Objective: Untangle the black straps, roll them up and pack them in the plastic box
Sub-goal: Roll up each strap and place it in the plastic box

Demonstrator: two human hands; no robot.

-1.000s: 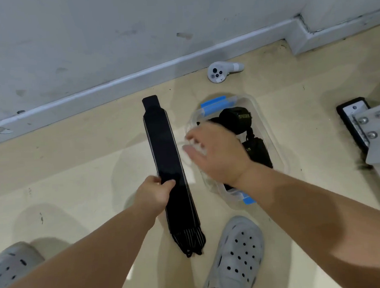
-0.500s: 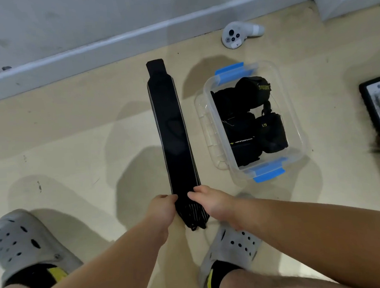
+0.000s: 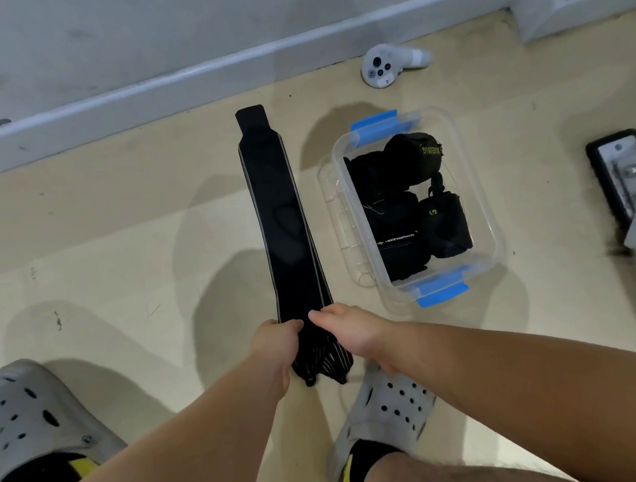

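Black strap (image 3: 274, 221): lying flat and straight on the floor (image 3: 105, 254), running from a narrow tab at upper centre of the frame down to a striped, splayed end at lower centre; grey edging is showing along both long sides. Left hand (image 3: 274, 340): reaching in from the lower left with the forearm extended, back of the hand facing up, fingers curling round the strap's left edge just above the striped end. Right hand (image 3: 346, 326): coming in from the lower right, forearm crossing the frame diagonally, thumb pointing left and pressing on the strap's right edge opposite the left hand; the other fingers are tucking under the palm and gripping the same edge, mostly hidden. The two hands are nearly touching across the strap. Plastic box (image 3: 487, 208): clear, standing open on the floor just right of the strap, carrying a blue clip (image 3: 374, 123) at its far end and another at its near end. Rolled straps (image 3: 401, 228): black, some with yellow lettering, sitting packed side by side inside the box. White controller (image 3: 391, 65): lying near the baseboard (image 3: 151, 91) above the box. Grey clogs (image 3: 33, 418): one sitting at lower left, one at lower centre under the right wrist. Metal bracket (image 3: 629, 180): showing bolts, at the right edge.
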